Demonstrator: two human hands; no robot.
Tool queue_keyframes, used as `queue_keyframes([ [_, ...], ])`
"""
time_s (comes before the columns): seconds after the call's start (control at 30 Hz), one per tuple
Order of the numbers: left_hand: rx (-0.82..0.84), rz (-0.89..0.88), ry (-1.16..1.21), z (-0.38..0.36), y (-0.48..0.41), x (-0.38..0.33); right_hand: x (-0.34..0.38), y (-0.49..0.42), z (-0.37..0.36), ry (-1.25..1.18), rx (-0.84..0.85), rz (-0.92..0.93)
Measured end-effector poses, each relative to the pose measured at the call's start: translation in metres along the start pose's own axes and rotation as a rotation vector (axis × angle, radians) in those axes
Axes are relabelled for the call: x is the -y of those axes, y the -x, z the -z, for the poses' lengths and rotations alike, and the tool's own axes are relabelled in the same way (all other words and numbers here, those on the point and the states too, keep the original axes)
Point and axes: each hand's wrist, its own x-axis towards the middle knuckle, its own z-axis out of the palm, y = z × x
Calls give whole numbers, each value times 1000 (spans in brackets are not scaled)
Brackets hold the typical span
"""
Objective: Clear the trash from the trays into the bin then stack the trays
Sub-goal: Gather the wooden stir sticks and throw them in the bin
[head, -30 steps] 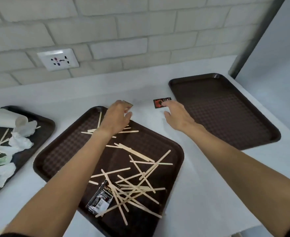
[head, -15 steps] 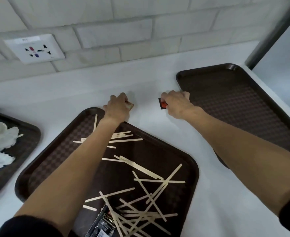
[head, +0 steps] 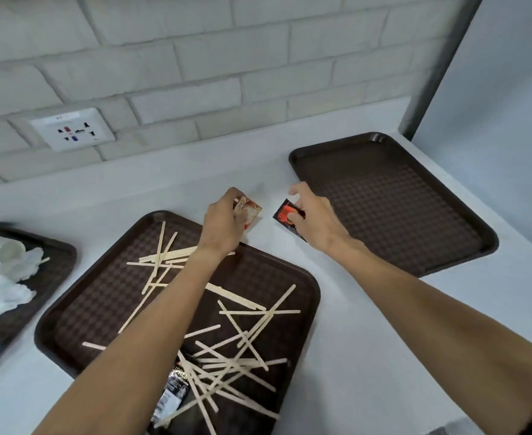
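On the table (head: 352, 340), the left tray (head: 67, 246) carries crumpled tissues (head: 10, 290). The middle tray (head: 101, 296) holds wooden sticks (head: 242, 340) (and one black packet (head: 176, 390)). Just past its far edge, the left hand (head: 223, 224) grips a pale packet (head: 252, 211); the right hand (head: 314, 221) pinches a red packet (head: 285, 215), beside the right tray (head: 384, 208).

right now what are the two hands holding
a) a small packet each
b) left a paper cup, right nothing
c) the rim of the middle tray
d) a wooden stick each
A: the left hand pinches a pale packet and the right hand pinches a red and black packet, both just past the far edge of the middle tray.
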Motion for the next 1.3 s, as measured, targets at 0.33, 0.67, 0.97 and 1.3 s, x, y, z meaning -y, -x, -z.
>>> queue_keyframes([
  [0.33, 18, -53, 285, -63, 132, -115, -67, 171, 93, -384, -403, -95],
  [0.67, 492, -201, 345, -203, 307, -196, -203, 386, 111, -603, -617, -456],
  [0.97, 728, 91, 128, -389, 380, -126, -366, 510, -4, -597, -494, -1091],
  [1.3, 699, 338, 98, -549, 413, -40, -503, 526, -136, -751, -381, -1379],
])
